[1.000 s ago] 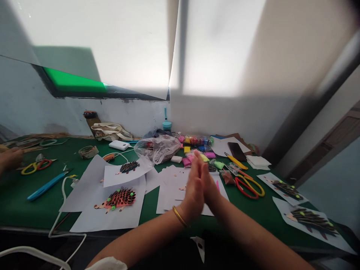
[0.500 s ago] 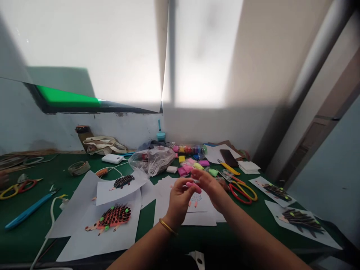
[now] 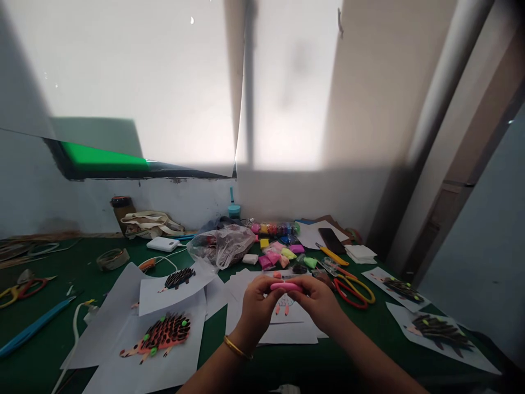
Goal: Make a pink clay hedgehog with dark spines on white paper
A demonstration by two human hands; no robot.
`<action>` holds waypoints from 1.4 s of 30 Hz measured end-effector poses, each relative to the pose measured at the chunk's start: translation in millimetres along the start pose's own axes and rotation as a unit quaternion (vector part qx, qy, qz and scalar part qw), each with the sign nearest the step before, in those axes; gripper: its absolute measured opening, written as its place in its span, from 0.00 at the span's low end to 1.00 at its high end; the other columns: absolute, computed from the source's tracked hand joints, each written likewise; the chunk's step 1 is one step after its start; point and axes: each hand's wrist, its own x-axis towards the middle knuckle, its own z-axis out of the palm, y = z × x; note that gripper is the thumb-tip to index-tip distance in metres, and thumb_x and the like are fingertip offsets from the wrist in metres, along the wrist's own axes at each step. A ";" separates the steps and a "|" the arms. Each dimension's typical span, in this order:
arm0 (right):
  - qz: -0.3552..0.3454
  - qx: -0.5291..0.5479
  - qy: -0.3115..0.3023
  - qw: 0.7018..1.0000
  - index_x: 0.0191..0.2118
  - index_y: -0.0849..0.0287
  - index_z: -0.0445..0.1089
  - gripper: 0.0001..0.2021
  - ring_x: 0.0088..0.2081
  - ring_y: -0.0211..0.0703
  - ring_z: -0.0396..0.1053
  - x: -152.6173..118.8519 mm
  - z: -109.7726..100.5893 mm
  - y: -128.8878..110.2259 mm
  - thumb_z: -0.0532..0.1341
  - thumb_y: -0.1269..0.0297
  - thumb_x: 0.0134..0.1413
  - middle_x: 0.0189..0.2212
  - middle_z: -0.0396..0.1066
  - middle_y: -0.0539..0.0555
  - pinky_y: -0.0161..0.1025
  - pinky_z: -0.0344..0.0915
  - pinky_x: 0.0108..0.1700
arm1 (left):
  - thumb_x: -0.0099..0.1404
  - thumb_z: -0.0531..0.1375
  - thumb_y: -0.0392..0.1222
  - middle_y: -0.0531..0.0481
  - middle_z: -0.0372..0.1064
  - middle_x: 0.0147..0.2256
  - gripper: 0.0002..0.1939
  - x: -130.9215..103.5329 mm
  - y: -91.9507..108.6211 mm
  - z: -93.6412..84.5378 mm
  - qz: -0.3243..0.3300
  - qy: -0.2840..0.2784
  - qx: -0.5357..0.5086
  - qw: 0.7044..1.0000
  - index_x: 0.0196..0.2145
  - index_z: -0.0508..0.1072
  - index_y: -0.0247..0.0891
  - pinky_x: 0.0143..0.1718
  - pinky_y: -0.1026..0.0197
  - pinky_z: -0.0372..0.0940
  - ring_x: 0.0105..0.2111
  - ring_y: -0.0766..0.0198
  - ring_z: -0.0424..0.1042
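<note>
Both hands hold one elongated piece of pink modelling clay (image 3: pixel 286 287) between them, each gripping an end. My left hand (image 3: pixel 261 301) pinches its left end with thumb and fingers, a gold bangle (image 3: pixel 238 347) on the wrist. The right end is between the thumb and fingers of my right hand (image 3: pixel 315 300). Below and behind them lie white paper sheets (image 3: pixel 283 332); the top one carries a drawn animal (image 3: pixel 284 304) with pink legs, partly hidden by the hands. Packets of coloured clay (image 3: pixel 273 257) lie just beyond.
Finished hedgehog pictures lie left (image 3: pixel 166 334) and right (image 3: pixel 441 331). Red-and-yellow scissors (image 3: pixel 351 291), a yellow cutter knife (image 3: pixel 332 255) and a phone (image 3: pixel 332 241) are at right. A plastic bag (image 3: pixel 223 246), tape roll (image 3: pixel 112 259), power bank (image 3: pixel 163 244) and blue tool (image 3: pixel 36 326) are at left.
My right hand has come down from an open, raised pose and now grips the clay's right end. The clay has turned level and looks longer. The view has tilted slightly upward.
</note>
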 end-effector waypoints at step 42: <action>0.122 0.082 -0.075 0.986 0.43 0.59 0.74 0.21 0.41 0.49 0.73 22.3 4.1 36.8 0.68 0.53 0.44 0.38 0.75 0.56 0.44 0.68 0.44 | 0.57 0.62 0.58 0.48 0.73 0.29 0.22 6.8 -36.4 -1.2 -0.221 -0.108 -0.032 0.969 0.35 0.78 0.34 0.32 0.62 0.61 0.31 0.62 0.68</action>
